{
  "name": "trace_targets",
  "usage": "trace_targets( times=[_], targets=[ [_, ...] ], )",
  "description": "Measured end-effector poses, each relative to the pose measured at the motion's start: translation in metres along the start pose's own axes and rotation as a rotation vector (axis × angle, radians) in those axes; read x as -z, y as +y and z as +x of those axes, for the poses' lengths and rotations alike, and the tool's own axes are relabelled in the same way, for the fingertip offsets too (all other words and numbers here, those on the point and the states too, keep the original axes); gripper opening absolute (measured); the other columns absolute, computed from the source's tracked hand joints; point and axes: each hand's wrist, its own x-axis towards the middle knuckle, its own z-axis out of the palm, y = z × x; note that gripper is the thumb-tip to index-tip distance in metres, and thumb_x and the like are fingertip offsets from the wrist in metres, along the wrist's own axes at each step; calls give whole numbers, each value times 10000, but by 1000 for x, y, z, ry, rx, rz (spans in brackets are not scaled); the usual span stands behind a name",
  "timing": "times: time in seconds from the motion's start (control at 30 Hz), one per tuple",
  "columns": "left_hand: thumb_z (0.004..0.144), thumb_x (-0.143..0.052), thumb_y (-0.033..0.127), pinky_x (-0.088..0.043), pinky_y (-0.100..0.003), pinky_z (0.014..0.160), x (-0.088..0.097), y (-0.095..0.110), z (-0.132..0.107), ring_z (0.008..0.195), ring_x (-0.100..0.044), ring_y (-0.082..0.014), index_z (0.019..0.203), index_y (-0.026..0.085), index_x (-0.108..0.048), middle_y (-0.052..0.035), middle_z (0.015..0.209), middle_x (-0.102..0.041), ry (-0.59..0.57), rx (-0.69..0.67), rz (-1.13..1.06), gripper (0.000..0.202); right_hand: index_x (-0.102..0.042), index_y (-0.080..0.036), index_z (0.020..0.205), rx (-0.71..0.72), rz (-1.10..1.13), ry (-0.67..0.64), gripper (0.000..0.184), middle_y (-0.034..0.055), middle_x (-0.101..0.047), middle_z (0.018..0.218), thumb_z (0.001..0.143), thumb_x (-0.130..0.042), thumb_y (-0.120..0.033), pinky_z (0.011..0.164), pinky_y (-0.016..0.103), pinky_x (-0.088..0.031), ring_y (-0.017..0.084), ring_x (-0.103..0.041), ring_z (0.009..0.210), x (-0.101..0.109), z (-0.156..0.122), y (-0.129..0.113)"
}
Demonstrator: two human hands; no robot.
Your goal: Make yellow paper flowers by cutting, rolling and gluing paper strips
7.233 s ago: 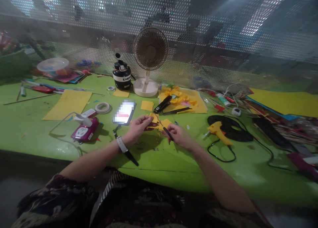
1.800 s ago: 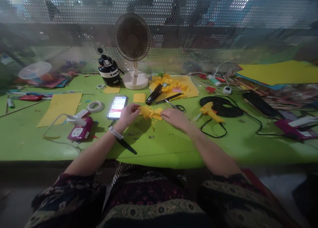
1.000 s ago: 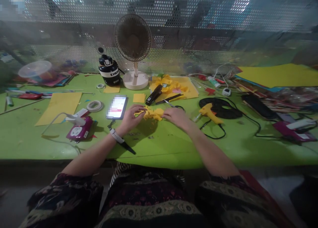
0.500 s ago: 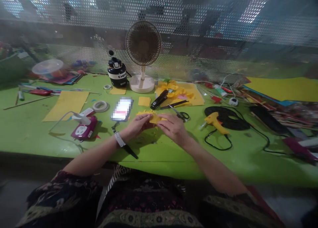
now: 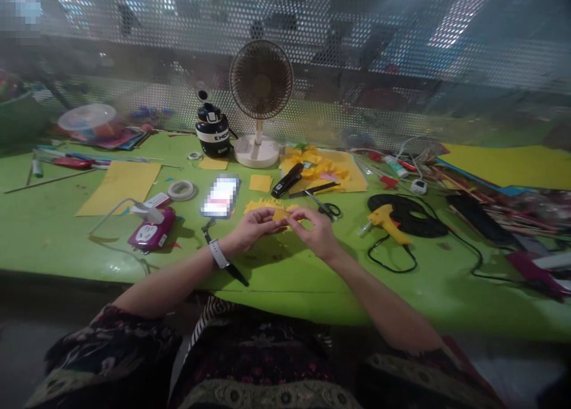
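Observation:
A small piece of yellow paper [image 5: 280,214] is pinched between my two hands, low over the green table. My left hand [image 5: 256,226], with a white-strapped watch on its wrist, holds the piece from the left. The thumb and forefinger of my right hand [image 5: 316,230] close on its right edge. Just behind the fingers lie yellow paper scraps with fringed edges [image 5: 263,204], partly hidden by my hands. Scissors [image 5: 329,209] lie beyond my right hand, and a black stapler [image 5: 288,181] is farther back. A lit phone [image 5: 220,196] rests beyond my left hand.
A yellow glue gun [image 5: 389,223] and its black cord lie at right on a black disc [image 5: 419,216]. At left are a purple power socket [image 5: 154,230], a tape roll [image 5: 181,189] and a yellow sheet [image 5: 120,186]. A fan [image 5: 257,150] and a black bottle [image 5: 213,132] stand behind.
My fingers have shifted on the yellow paper: the right hand's thumb and forefinger now pinch near its edge, closer to the left fingertips. The view has moved slightly.

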Motion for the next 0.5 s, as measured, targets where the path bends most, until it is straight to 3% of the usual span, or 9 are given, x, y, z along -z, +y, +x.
trace_targets(
  times=[0.13,0.5],
  targets=[
    [761,-815,262,-528,-370,1005,1,-1,0,937,-713,-142,994,147,-731,-58,1017,-752,7,-2,12,273,-657,-206,850,-43,37,-33,195,60,-731,849,905,-634,-392,735,360,-572,202,-685,755,1,0,0],
    [743,-830,283,-544,-353,973,-2,-1,-1,881,-714,-129,962,144,-736,-53,986,-753,28,6,-10,276,-629,-208,832,-62,81,-17,200,37,-713,795,889,-652,-399,714,337,-574,185,-685,724,-1,-1,0]
  ],
)
